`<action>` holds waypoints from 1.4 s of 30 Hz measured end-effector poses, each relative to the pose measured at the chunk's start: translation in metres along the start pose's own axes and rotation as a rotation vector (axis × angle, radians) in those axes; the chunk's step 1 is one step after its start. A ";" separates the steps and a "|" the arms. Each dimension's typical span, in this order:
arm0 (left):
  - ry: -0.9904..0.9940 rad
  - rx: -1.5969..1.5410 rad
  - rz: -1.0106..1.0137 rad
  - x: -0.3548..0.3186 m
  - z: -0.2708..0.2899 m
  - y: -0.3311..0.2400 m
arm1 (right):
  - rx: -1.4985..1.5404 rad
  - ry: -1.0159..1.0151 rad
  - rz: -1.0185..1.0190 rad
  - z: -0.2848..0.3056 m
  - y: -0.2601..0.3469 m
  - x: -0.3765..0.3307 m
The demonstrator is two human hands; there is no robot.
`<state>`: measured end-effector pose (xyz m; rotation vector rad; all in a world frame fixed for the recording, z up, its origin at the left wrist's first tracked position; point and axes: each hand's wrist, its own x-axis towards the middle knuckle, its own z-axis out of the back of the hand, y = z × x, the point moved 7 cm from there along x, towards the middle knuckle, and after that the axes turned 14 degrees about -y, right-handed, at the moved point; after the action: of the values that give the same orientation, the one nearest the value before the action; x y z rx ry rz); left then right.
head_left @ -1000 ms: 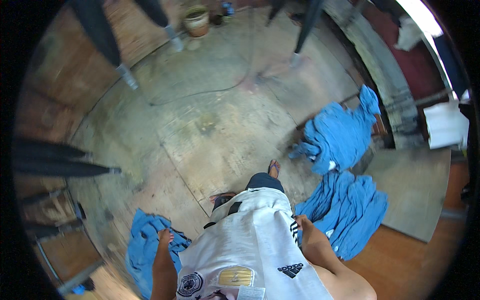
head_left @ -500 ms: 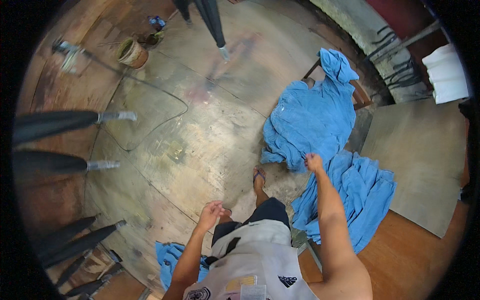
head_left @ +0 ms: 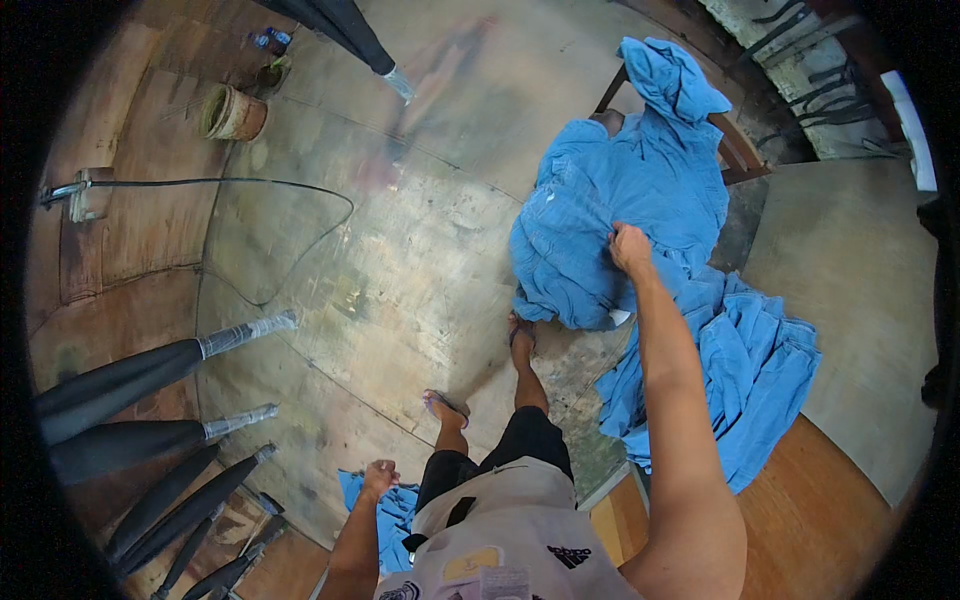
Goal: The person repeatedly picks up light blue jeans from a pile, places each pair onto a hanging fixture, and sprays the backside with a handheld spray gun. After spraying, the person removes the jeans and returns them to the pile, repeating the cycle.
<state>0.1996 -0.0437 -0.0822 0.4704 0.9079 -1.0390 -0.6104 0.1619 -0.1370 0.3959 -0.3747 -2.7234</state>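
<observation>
Pinching a fold of the large blue garment heap [head_left: 575,235], the right hand [head_left: 631,250] looks closed on it; fingertips partly hidden, so can't tell how deep the grip goes. Heap lies under that hand, spreads to its left and runs away past it, draped on a wooden chair [head_left: 740,150] beyond. Low edge, left of and nearer than the hand, sits right by the person's right foot [head_left: 520,332]. Second blue pile [head_left: 755,370]: right of the hand and closer to the body, partly behind the forearm. Can't tell if the two are tangled.

Left hand [head_left: 380,475] is low and well apart from the right, fingers curled in, nothing visible in it. Smaller blue cloth [head_left: 400,515] just beside it; contact unclear.

Risks, my read: a one-handed pull on a small fold could drag several layers or slide the heap off the chair, with the left hand not bracing. Edge near the foot could get stepped on. Black cable [head_left: 262,181], ahead and left of the left hand, is a snag if anyone walks there.
</observation>
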 end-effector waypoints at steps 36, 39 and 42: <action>-0.674 -0.886 -0.880 -0.212 0.267 -0.123 | 0.741 0.828 0.480 0.087 0.563 -0.474; -0.955 -0.443 -0.918 -0.188 0.301 -0.101 | 0.661 0.862 0.656 0.079 0.605 -0.497; -1.058 -0.180 -0.969 -0.150 0.333 -0.091 | 0.665 1.043 0.680 0.071 0.644 -0.503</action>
<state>0.2258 -0.2435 0.2355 -0.7377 0.1987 -1.7777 0.0181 -0.2084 0.2382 1.4346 -0.8676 -1.4022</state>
